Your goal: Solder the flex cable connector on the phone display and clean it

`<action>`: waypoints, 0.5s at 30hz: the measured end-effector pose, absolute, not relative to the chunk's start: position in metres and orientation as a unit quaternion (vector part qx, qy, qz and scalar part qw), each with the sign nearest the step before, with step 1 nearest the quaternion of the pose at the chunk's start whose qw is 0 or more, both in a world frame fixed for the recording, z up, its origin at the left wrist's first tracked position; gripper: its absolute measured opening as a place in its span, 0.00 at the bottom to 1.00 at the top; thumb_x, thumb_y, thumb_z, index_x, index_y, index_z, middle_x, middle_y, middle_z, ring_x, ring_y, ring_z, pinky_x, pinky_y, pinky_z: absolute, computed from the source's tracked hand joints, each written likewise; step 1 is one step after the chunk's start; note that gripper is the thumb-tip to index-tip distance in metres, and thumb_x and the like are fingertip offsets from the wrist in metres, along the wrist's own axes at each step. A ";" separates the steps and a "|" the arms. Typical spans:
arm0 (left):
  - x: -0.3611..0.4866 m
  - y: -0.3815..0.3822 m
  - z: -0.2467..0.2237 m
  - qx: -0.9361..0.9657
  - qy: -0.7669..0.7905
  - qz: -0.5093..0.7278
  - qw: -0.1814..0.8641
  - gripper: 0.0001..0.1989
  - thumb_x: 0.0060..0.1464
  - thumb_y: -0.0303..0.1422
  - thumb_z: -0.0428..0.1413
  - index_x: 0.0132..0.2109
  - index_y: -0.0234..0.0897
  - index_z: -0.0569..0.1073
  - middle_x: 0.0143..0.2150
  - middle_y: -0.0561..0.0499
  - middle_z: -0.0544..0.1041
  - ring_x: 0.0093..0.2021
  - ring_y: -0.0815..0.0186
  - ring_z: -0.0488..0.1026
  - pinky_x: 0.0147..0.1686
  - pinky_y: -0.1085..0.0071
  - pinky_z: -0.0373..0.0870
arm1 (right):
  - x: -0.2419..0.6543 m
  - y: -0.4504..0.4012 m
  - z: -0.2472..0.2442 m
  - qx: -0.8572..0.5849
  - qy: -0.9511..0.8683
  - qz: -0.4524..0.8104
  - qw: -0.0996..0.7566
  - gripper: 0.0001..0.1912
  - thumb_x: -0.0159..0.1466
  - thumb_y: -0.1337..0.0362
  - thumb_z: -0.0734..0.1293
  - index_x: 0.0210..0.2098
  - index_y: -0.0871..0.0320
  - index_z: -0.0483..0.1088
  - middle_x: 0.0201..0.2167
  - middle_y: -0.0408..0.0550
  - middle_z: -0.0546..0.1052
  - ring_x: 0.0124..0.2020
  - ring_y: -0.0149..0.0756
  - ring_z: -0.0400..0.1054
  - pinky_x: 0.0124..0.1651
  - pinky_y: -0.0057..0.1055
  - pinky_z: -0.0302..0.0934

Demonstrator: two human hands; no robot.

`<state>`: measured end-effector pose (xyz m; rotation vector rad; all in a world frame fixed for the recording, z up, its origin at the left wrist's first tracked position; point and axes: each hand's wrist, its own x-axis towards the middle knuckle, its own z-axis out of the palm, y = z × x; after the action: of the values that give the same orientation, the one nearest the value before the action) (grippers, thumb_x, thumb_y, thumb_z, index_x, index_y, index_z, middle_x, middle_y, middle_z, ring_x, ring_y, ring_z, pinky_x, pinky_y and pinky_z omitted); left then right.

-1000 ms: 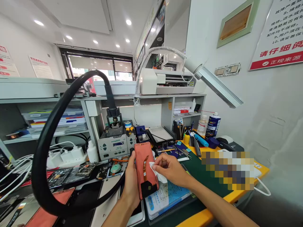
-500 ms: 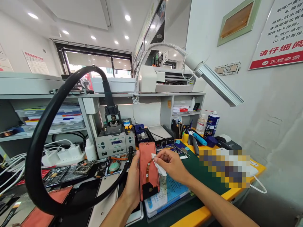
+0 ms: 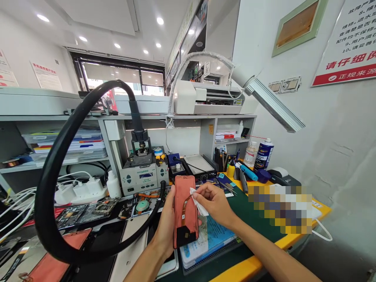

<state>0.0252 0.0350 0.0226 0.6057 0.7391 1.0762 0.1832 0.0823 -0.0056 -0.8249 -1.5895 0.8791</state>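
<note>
A: Hands?
B: Left hand [image 3: 166,227] clasps the reddish phone panel [image 3: 189,217] by its sides, tilted above the tabletop [image 3: 246,270]. Right hand [image 3: 216,204] pinches a white wipe [image 3: 201,206] at the panel's right edge.
A: Versus one second ago?
B: Panel slightly further right. Right hand higher along the edge. Black hose [image 3: 44,196] end, then mostly covered by the left thumb, now shows.

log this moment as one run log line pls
left hand: holds red phone panel | right hand: pinches white tissue at panel's edge | nearby: blue case, green mat
</note>
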 end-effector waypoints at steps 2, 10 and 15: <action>0.025 0.035 0.023 0.282 0.348 0.493 0.746 0.30 0.56 0.56 0.51 0.47 0.33 0.76 0.31 0.44 0.81 0.27 0.58 0.79 0.28 0.67 0.75 | 0.183 0.082 -0.006 -0.347 -0.668 0.371 0.543 0.12 0.62 0.56 0.71 0.33 0.59 0.71 0.23 0.40 0.68 0.23 0.27 0.57 0.25 0.26 0.51; 0.028 0.034 0.020 0.362 0.363 0.519 0.684 0.27 0.57 0.55 0.51 0.40 0.33 0.76 0.28 0.48 0.78 0.25 0.64 0.74 0.25 0.71 0.70 | 0.184 0.084 -0.005 -0.346 -0.657 0.376 0.554 0.12 0.62 0.56 0.71 0.33 0.58 0.71 0.23 0.41 0.69 0.23 0.28 0.59 0.25 0.27 0.52; 0.030 0.032 0.018 0.474 0.369 0.549 0.581 0.24 0.57 0.53 0.53 0.41 0.35 0.77 0.25 0.53 0.73 0.27 0.67 0.68 0.29 0.73 0.67 | 0.184 0.084 -0.002 -0.341 -0.649 0.385 0.561 0.13 0.62 0.54 0.70 0.32 0.58 0.69 0.21 0.40 0.68 0.21 0.27 0.57 0.24 0.27 0.51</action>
<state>0.0299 0.0323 0.0182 1.1074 0.8612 1.2836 0.1845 0.0835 -0.0018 -0.8038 -1.5280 0.9072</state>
